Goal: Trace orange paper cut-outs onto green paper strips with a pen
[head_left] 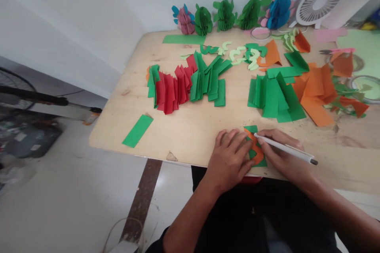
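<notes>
My right hand (pixel 280 150) is closed around a white pen (pixel 289 151) with a dark end. The pen's tip meets the edge of an orange curvy paper cutout (pixel 257 152). Beneath the cutout lies a small green paper piece (pixel 261 163), near the front edge of the table. My left hand (pixel 230 156) rests flat with its fingers spread, the fingertips pressing the left side of the cutout and the green paper. Parts of both papers are hidden under the fingers.
Folded green papers (pixel 271 99) and orange papers (pixel 319 89) lie beyond my right hand. Red folded strips (pixel 170 91) and green strips (pixel 206 79) stand mid-table. A lone green strip (pixel 137 131) lies left. Paper figures (pixel 225 16) and a white fan (pixel 320 4) line the back.
</notes>
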Demonstrator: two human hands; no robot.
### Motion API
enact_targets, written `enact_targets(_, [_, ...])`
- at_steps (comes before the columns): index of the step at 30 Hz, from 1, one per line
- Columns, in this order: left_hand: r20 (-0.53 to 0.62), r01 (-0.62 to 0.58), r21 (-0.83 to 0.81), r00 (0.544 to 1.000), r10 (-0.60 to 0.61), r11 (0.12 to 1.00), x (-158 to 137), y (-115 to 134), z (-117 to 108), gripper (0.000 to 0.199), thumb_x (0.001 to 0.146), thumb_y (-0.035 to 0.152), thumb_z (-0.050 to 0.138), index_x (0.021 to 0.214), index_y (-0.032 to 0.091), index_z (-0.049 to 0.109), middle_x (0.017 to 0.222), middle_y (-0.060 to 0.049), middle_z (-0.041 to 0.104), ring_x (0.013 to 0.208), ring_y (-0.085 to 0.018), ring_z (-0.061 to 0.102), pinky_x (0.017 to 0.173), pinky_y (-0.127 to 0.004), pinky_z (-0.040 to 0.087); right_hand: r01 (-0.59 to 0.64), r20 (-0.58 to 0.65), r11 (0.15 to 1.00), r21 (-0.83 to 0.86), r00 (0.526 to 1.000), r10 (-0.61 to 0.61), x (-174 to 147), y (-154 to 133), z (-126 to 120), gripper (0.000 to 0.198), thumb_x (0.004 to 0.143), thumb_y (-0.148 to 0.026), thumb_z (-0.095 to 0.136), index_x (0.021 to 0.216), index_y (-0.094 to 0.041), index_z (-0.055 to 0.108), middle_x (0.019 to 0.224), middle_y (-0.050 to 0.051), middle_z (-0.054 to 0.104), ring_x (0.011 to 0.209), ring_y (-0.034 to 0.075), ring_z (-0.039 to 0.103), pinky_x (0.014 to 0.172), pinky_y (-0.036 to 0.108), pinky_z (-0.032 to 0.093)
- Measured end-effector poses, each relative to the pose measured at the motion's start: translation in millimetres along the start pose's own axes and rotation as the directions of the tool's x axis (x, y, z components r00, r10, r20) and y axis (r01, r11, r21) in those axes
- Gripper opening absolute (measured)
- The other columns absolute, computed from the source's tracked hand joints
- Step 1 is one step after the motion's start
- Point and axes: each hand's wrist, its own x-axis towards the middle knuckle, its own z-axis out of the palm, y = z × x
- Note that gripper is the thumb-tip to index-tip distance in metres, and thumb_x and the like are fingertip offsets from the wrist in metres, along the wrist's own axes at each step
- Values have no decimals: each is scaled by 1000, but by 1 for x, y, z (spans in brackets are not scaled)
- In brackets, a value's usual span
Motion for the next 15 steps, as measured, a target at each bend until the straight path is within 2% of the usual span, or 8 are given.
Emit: enact_targets(15, [-29,-19,15,999,19,1000,0,0,2,36,94,42,50,120,20,59,135,-8,56,130,-28,42,112,-51,27,-10,14,1000,-1,1000,10,-20,5,-5,10,91,-26,54,95,-25,63,90,2,73,81,16,70,73,29,56])
